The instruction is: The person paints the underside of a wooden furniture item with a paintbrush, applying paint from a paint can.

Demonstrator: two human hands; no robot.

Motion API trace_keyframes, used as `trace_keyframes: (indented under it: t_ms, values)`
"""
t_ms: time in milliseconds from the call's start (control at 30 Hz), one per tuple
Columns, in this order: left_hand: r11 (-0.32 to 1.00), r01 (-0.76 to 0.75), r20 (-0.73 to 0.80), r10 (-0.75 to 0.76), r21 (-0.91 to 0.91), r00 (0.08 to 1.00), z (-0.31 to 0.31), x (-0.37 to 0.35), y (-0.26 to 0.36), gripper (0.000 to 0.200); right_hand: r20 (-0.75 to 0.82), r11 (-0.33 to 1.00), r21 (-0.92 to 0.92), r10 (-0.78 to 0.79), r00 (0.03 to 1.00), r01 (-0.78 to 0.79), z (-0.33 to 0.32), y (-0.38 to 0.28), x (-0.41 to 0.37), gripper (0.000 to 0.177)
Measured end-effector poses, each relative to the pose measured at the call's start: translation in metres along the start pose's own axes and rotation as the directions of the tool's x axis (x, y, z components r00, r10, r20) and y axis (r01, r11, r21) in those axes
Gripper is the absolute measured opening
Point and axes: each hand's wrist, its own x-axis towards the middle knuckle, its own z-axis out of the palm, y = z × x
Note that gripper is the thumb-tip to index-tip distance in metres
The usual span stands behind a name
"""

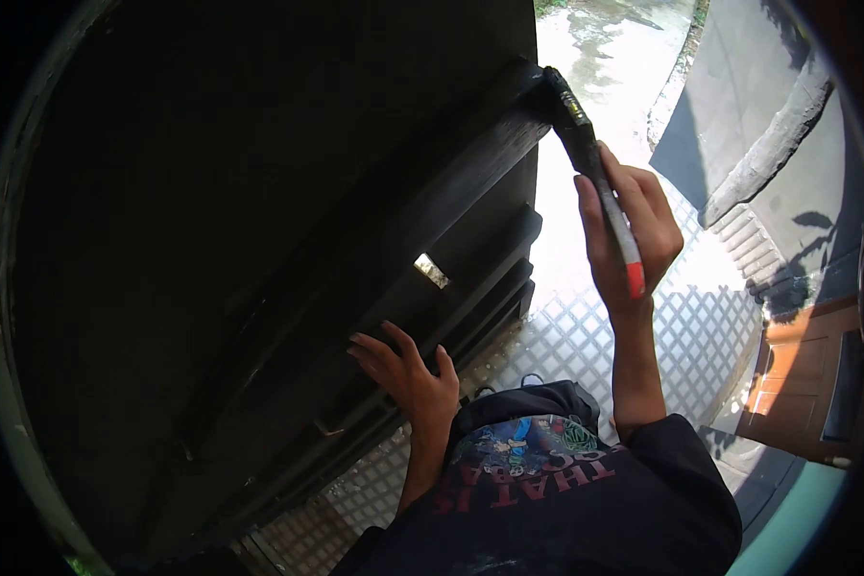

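Note:
My right hand (638, 226) is closed round the handle of a paintbrush (605, 192), whose end is red. The brush head is dark and touches the end of a raised black rail (451, 182) at the edge of a large black panel (211, 125). Lower down, my left hand (408, 374) rests with spread fingers against the dark slats of the panel and holds nothing. Above it, a small opening (432, 271) in the panel lets light through.
Patterned floor tiles (682, 326) lie beyond the panel on the right. A brown wooden door (802, 379) and a grey wall (749, 86) with a trunk-like relief stand at the right. A pale green edge (821, 528) curves at the lower right.

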Motion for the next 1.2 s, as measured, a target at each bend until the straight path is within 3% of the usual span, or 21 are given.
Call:
trace_keyframes:
  t_ms: [233,367,533,567,700,800,900,967,1033,1200]
  values:
    - [1.000,-0.009,-0.009,0.009,0.001,1.000,0.001,0.000,0.000,0.090,0.048,0.993,0.093,-0.074,0.996,0.070,0.002,-0.023,-0.009,0.037]
    - [1.000,0.002,0.007,-0.002,-0.003,1.000,0.000,0.000,0.000,0.091,0.255,0.940,0.315,0.047,0.966,-0.129,-0.035,-0.014,-0.007,0.032]
    - [1.000,-0.003,-0.007,0.003,-0.005,1.000,0.002,0.000,0.000,0.091,-0.026,0.995,0.051,0.090,0.996,-0.088,-0.024,0.005,0.014,0.028]
    - [1.000,-0.005,-0.010,0.005,-0.009,1.000,0.002,0.000,0.000,0.091,-0.040,0.999,0.053,-0.010,0.999,0.012,-0.014,0.014,0.014,0.031]
    - [1.000,0.004,0.008,-0.004,0.005,1.000,0.001,0.000,-0.001,0.091,0.002,1.000,0.005,0.023,1.000,-0.023,0.017,-0.012,-0.011,0.040]
    - [1.000,0.007,-0.001,-0.007,0.003,1.000,0.001,0.000,0.000,0.091,0.037,0.992,0.122,-0.044,0.998,0.039,0.006,-0.016,-0.022,0.040]
    - [1.000,0.003,-0.014,-0.004,-0.010,1.000,0.003,-0.001,0.002,0.091,0.273,0.953,0.296,-0.016,0.962,-0.069,-0.030,-0.015,-0.014,0.035]
    - [1.000,0.008,-0.012,-0.008,-0.010,1.000,0.002,0.000,0.001,0.091,0.136,0.933,0.331,0.103,0.985,-0.143,-0.032,-0.003,-0.012,0.031]
    - [1.000,0.010,0.010,-0.010,0.007,1.000,0.000,0.000,0.000,0.090,-0.023,0.993,0.070,0.100,0.995,-0.098,-0.023,0.002,0.001,0.031]
    - [1.000,0.021,0.036,-0.022,0.016,0.999,-0.003,0.000,-0.001,0.089,0.031,0.998,0.064,-0.004,1.000,0.002,0.015,-0.008,-0.022,0.040]
